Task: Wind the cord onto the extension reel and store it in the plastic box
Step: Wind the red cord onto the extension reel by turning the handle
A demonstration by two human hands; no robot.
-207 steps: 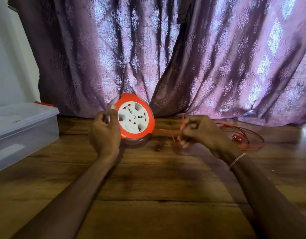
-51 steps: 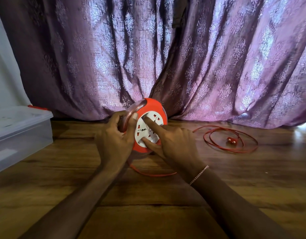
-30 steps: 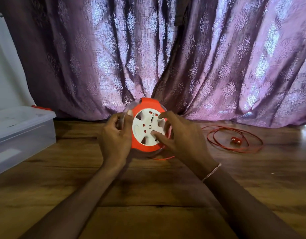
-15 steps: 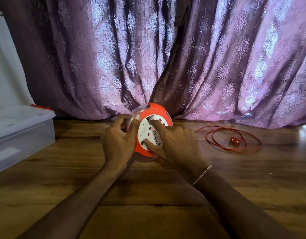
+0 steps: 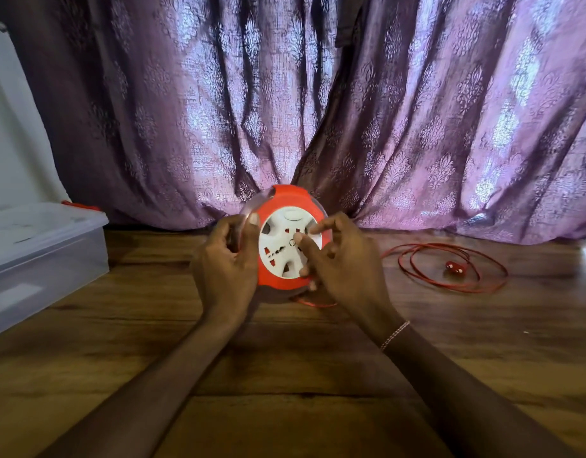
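Since half a second ago your right hand [image 5: 348, 269] has climbed the white socket face, which has turned with it, and a short bight of red cord [image 5: 314, 304] now shows under the extension reel [image 5: 281, 249].

The reel stands on edge on the wooden floor [image 5: 285, 365], just in front of the curtain [image 5: 417, 127]. Your left hand [image 5: 224, 266] is curled round its clear rim and steadies it. The right hand's fingers are spread and bent, their fingertips [image 5: 314, 229] pressed on the face, enclosing nothing.

Keep the left grip firm so that only the hub turns, and make short, even turns. Let the slack underneath feed in flat rather than bunch. Most of the cord lies loosely coiled well to the right, with its plug [image 5: 453, 268] inside the loops. These may snag or drag the plug as they tighten.

The plastic box [image 5: 53, 259] waits at far left with its lid on, so it will need opening.
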